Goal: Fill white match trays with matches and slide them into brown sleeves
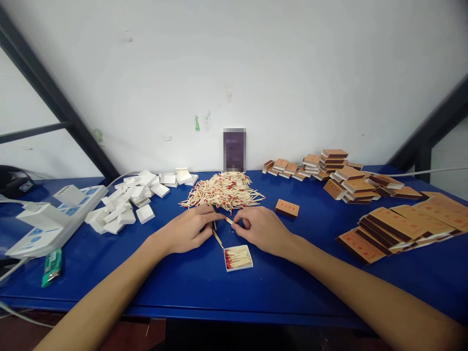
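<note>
Over the middle of the table, my right hand (261,229) pinches a few matchsticks (229,221) between thumb and fingers. My left hand (193,228) is closed opposite it, its fingertips at the red-headed end of those same matchsticks. By my left thumb, a couple of loose matchsticks (217,238) lie on the table. Just below the hands sits a white matchbox tray (251,265), partly filled with matchsticks whose red heads point left. Behind both hands rises a large heap of matchsticks (223,190).
White empty trays (126,214) are piled at the left, near a power strip (69,219) and a green packet (52,265). Orange matchboxes (356,183) are stacked at the right, with more orange matchbox covers (395,224) in front. One matchbox (287,208) lies alone on the blue table (175,287).
</note>
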Tool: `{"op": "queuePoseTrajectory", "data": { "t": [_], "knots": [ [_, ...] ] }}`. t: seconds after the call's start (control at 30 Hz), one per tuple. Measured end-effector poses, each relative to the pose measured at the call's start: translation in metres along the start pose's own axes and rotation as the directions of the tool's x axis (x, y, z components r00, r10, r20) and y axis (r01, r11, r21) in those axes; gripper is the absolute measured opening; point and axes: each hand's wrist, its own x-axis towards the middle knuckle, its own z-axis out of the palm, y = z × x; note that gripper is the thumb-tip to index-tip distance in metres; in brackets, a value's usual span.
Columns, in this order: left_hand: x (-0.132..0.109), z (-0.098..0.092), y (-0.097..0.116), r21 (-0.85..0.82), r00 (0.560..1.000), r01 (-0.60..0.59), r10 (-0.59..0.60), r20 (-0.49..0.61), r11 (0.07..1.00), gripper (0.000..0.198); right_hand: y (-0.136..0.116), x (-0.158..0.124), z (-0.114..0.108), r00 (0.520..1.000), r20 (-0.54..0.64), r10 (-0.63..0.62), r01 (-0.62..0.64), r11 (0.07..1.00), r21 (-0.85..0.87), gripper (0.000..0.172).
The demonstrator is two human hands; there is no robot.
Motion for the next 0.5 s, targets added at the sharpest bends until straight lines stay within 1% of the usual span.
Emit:
{"op": "queuePoseTrajectory", "data": {
  "t": [0.13, 0.2, 0.33, 0.43, 0.5],
  "knots": [
    [-0.0026, -0.0016, -0.0065, 0.118, 0.998, 0.037, -0.032, -0.046, 0.992, 0.035, 0.0013, -0.0015, -0.0021, 1.0, -0.004, -0.028, 0.028, 1.0, -0.011, 0.013],
    [-0.0036, -0.0028, -0.0064, 0.155, 0.998, 0.046, -0.039, -0.049, 0.987, 0.031, 0.0018, -0.0027, -0.0037, 0.999, 0.001, -0.036, 0.036, 0.999, -0.015, 0.013],
    [-0.0051, -0.0064, -0.001, 0.134, 1.0, 0.008, -0.006, -0.018, 0.991, 0.028, 0.0024, -0.0045, -0.0054, 0.999, 0.007, -0.052, 0.052, 0.999, -0.007, 0.012],
    [-0.0058, -0.0079, 0.0018, 0.13, 0.999, -0.018, 0.021, -0.026, 0.991, 0.031, 0.002, -0.0043, -0.0047, 0.998, 0.01, -0.069, 0.069, 0.998, 0.005, 0.013],
    [-0.0052, -0.0068, 0.0017, 0.142, 0.999, -0.015, 0.021, -0.04, 0.99, 0.028, 0.0015, -0.0035, -0.0039, 0.996, 0.017, -0.083, 0.083, 0.996, 0.013, 0.013]
  ]
}}
